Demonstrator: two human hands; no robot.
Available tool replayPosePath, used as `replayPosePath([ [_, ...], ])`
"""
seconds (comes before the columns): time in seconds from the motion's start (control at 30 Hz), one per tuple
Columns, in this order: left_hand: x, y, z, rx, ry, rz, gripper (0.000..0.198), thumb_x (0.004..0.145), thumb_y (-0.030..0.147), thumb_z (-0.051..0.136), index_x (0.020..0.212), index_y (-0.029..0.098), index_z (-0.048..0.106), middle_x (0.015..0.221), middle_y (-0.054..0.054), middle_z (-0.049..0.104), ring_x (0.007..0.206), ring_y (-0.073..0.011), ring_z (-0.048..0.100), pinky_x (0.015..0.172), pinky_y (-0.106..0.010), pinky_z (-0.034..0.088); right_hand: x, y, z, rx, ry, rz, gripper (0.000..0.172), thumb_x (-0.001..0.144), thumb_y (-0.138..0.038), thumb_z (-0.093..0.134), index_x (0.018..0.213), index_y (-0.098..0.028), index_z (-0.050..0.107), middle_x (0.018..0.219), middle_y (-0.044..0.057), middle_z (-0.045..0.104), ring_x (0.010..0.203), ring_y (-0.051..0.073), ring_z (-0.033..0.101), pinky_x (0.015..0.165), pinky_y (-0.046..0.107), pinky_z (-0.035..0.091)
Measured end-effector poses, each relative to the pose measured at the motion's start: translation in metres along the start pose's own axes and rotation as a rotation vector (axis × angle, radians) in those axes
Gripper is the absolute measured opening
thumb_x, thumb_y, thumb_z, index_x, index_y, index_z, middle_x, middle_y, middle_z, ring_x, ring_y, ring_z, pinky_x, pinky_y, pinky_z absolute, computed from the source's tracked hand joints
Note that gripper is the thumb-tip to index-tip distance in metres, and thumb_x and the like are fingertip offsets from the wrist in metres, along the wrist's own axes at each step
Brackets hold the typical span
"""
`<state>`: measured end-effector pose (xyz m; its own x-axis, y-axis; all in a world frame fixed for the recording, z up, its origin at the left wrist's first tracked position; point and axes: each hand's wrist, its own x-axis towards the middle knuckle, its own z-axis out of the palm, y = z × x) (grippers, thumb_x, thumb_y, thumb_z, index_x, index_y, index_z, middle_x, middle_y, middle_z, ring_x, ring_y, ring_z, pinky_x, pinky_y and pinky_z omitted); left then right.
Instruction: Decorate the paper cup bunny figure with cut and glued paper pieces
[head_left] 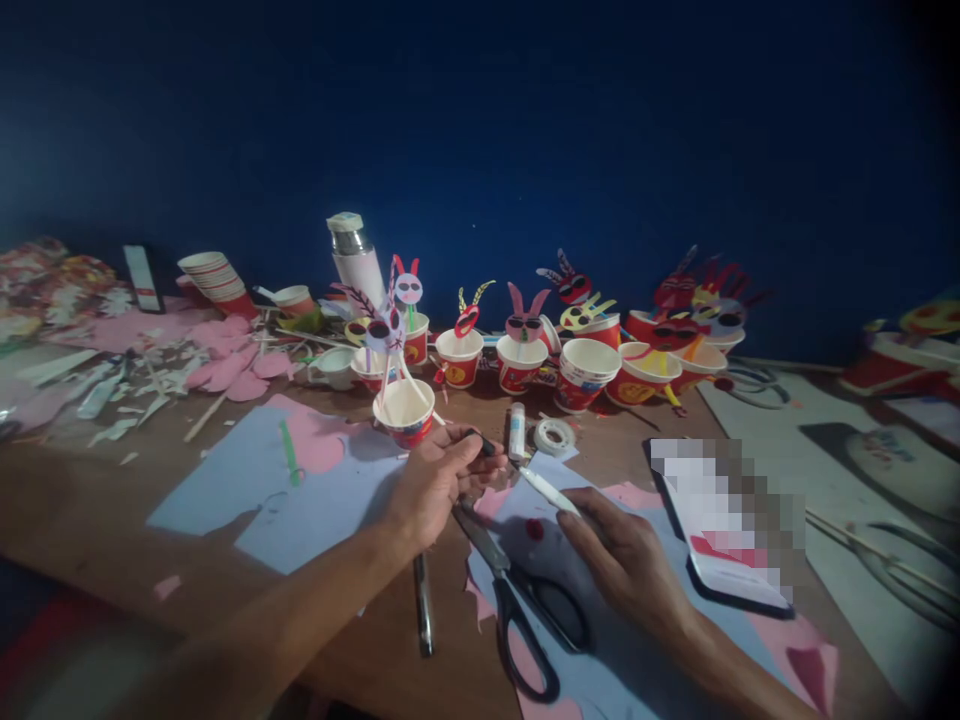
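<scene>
I see the wooden bench (90,500) under blue paper (225,480) (paper cups (585,365) line its far side). Black scissors (517,590) lie near. The left hand (435,485) has its grip closed on a dark marker (480,440). The right hand (630,560) lies flat, grip wide, its fingertips touching a white strip (547,490).
</scene>
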<state>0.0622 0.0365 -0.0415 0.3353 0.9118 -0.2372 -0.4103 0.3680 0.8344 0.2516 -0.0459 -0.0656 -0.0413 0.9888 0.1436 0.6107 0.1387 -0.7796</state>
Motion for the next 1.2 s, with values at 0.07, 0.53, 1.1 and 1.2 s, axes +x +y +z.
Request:
replayPosePath([
  [0.07,-0.001,-0.001,0.001,0.000,0.005,-0.013,0.023,0.074,0.024,0.064,0.087,0.013,0.049,0.080,-0.007,0.068,0.067,-0.0148,0.066,0.063,-0.025,0.051,0.000,0.000,0.000,-0.010,0.005,-0.007,0.026,0.089,-0.038,0.040,0.091,-0.018,0.057,0.062,-0.001,0.057,0.053,0.013,0.050,0.050,0.022,0.037],
  [0.53,-0.007,-0.011,0.010,0.003,0.002,0.000,0.020,0.073,0.022,0.064,0.084,0.013,0.051,0.076,-0.006,0.068,0.070,-0.0161,0.065,0.068,-0.027,0.051,-0.001,0.000,0.001,-0.068,-0.018,-0.013,0.028,0.089,-0.040,0.040,0.093,-0.019,0.057,0.063,-0.001,0.060,0.054,0.014,0.054,0.053,0.023,0.038],
  [1.1,-0.012,-0.020,0.015,0.068,0.028,0.034,0.022,0.073,0.023,0.065,0.086,0.013,0.051,0.079,-0.006,0.069,0.065,-0.0115,0.063,0.063,-0.022,0.050,-0.001,-0.002,0.003,-0.059,-0.027,0.032,0.028,0.087,-0.039,0.041,0.096,-0.018,0.058,0.064,0.000,0.064,0.053,0.015,0.057,0.052,0.024,0.040],
  [1.2,-0.013,-0.022,0.016,0.081,0.028,0.033,0.021,0.074,0.023,0.065,0.086,0.013,0.051,0.080,-0.006,0.068,0.067,-0.0113,0.063,0.064,-0.022,0.050,-0.002,-0.003,0.003,-0.069,-0.040,0.030,0.028,0.088,-0.039,0.040,0.095,-0.018,0.058,0.061,0.000,0.063,0.051,0.014,0.056,0.052,0.024,0.040],
])
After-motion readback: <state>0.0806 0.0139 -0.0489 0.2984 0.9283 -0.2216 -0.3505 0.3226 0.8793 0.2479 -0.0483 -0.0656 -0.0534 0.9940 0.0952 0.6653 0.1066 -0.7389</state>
